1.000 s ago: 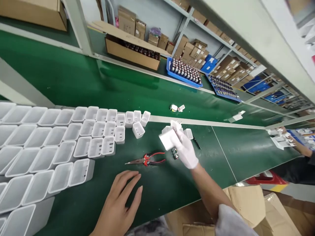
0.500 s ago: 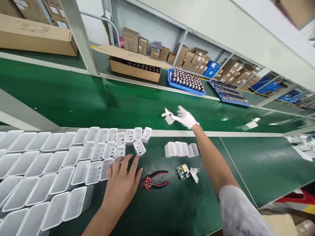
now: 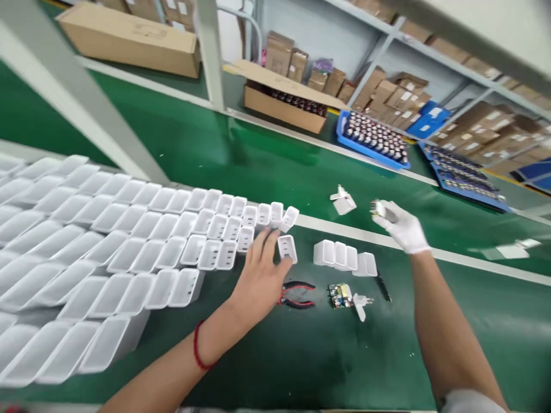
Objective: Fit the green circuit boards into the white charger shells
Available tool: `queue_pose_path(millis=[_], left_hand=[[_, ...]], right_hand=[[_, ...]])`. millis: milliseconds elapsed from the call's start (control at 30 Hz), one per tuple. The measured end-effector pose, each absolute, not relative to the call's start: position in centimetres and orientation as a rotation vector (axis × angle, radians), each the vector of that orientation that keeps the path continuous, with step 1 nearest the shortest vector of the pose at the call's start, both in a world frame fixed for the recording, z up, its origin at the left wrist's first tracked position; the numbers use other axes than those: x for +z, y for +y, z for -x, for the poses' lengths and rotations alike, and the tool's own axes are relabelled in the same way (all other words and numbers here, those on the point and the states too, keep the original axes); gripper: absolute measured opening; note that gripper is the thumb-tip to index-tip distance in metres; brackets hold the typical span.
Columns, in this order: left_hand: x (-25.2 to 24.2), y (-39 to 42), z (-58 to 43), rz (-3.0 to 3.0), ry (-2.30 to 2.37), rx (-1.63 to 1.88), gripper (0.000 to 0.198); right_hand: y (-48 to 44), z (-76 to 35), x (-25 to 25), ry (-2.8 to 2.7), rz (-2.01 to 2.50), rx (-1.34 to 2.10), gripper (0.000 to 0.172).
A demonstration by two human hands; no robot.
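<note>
My bare left hand is at the near end of the rows of white plastic cases. Its thumb and fingers close on the lower and left edges of one slotted white case standing apart. My right hand, in a white glove, is raised over the far green surface. Its fingertips pinch a small white block with a darker, coloured end, too blurred to name exactly. Pliers with red and black handles lie beside my left hand. Right of them rests a circuit board joined to a white plug piece.
Many white cases stand in rows at left; several more are at centre, near a black pen-like tool. White plug parts lie beyond. Behind are an open carton, blue trays of parts and a metal post.
My right hand has moved right, away from the white plug parts, and now holds a small block. My left hand has closed on the loose case, which has shifted slightly. The view has turned left.
</note>
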State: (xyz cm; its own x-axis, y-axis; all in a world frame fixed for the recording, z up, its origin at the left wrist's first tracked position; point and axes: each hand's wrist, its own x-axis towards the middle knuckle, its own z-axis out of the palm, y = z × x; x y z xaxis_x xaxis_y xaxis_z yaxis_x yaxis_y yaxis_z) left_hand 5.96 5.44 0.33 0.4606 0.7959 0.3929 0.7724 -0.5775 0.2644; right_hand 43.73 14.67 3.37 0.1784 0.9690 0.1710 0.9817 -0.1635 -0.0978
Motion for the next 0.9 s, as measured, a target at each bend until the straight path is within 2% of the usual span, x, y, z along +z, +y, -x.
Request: queue_pose_path(millis=[100, 167, 267, 333, 433, 500, 667, 800, 900], left_hand=[[1.8, 0.9, -2.3, -2.473, 1.183, 0.676, 0.015], [1.7, -2.4, 0.4, -2.311, 1.185, 0.668, 0.016], [-0.3, -6.2, 3.5, -2.122, 1.308, 0.677, 0.019], [-2.2, -7.5, 4.6, -2.039, 1.37, 0.72, 0.03], [-4.4, -8.0, 5.0, -1.915, 1.45, 0.826, 0.055], [-5.2, -7.8, 4.9, -1.866, 1.496, 0.885, 0.064], [-5.9, -6.8, 5.0, -1.932, 1.436, 1.01, 0.063], [-5.5, -6.4, 5.8, -1.97, 1.497, 0.955, 0.069], [-5.1, -6.5, 6.3, -1.998, 1.384, 0.922, 0.054]], right_hand=[[9.4, -40.6, 5.0, -2.033, 1.951, 0.274, 0.048], [5.9, -37.3, 5.2, -2.049, 1.576, 0.616, 0.051], [2.0, -30.9, 4.2, -2.154, 1.347, 0.837, 0.068], [0.6, -26.7, 3.2, -2.194, 1.265, 0.822, 0.071], [0.0, -21.8, 2.1, -2.31, 1.089, 0.687, 0.067], [0.2, -19.8, 1.9, -2.381, 0.993, 0.642, 0.065], [0.2, -17.4, 2.4, -2.524, 0.907, 0.604, 0.063], [0.1, -16.8, 3.3, -2.597, 0.949, 0.513, 0.066], [0.3, -16.8, 3.5, -2.509, 0.985, 0.493, 0.061]])
